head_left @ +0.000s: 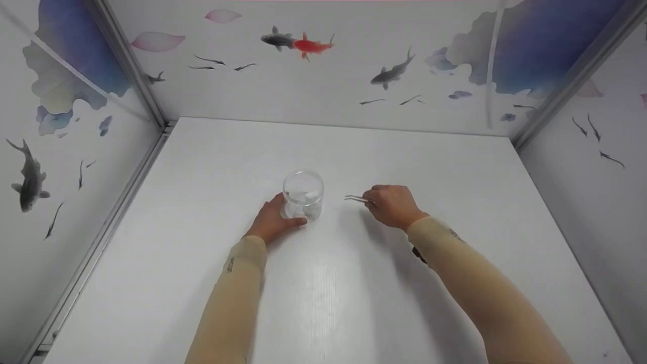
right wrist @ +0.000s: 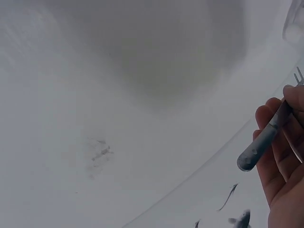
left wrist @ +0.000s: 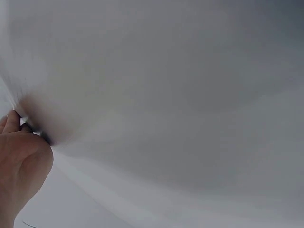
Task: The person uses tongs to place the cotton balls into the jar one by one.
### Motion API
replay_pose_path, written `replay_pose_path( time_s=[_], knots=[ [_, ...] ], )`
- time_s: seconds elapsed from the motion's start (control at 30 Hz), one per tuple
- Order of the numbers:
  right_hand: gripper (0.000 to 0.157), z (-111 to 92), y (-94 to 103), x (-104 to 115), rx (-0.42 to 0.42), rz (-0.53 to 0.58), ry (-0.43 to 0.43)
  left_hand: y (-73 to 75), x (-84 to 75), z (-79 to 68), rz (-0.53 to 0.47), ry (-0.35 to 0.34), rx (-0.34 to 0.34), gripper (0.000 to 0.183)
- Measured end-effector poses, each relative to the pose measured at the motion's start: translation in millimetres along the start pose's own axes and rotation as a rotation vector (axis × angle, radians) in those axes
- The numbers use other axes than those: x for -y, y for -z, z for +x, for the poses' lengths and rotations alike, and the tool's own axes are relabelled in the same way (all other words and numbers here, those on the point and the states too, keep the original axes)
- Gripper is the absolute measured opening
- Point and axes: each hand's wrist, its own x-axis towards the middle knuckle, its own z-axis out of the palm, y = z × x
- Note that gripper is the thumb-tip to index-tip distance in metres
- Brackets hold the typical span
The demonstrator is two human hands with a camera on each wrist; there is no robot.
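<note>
A clear round jar (head_left: 303, 205) stands on the white table in the head view, with something pale and rounded low inside it. My left hand (head_left: 273, 220) holds it from the left side, thumb across its near face. Only part of that hand (left wrist: 23, 166) shows in the left wrist view. To the right of the jar, my right hand (head_left: 394, 205) grips a small metal fork (head_left: 356, 198), its prongs pointing left toward the jar. The fork's rounded grey handle (right wrist: 261, 147) sticks out past the curled fingers in the right wrist view. A gap separates prongs and jar.
The white table (head_left: 323, 303) runs back to a wall (head_left: 323, 96) printed with fish and petals. Side panels with metal corner rails (head_left: 146, 86) enclose the table left and right. Shadows of the arms fall across the tabletop.
</note>
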Motion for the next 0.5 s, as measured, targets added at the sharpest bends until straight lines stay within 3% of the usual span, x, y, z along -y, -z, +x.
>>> replay_pose_path(
  time_s=[0.3,0.5],
  knots=[
    [0.011,-2.7,-10.3,5.7,0.081,-0.019,-0.066,0.5,1.6,2.0,0.009,-0.003,0.007,0.101],
    [0.011,-4.1,-16.0,7.9,0.083,-0.017,-0.072,-0.1,3.1,2.9,0.002,0.013,0.011,0.103]
  ],
)
